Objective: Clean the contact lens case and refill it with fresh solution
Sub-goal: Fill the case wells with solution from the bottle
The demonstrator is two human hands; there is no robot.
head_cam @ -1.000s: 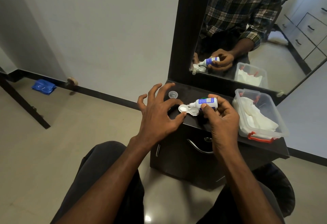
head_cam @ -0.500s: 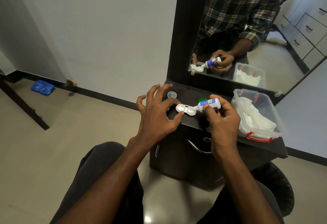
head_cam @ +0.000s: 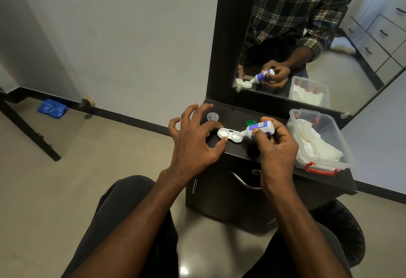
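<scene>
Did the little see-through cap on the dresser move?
No. The see-through cap stays put near the back left corner of the dresser top, while the left hand pinches the lens case and the right hand holds the bottle.

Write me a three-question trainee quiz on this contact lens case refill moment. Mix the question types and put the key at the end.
1. True or false: the solution bottle stands upright on the cabinet top.
2. Which well of the lens case does the bottle's nozzle point into? A) the one nearer the left hand B) the one nearer the right hand C) neither
3. Fill in: the loose cap behind the bottle is ____ in colour.

Key
1. False: the right hand grips it, tipped on its side.
2. B. The left hand pinches the case's other end, steadying it.
3. Green: the green cap lies on the cabinet top; a clear cap lies further left.
</scene>
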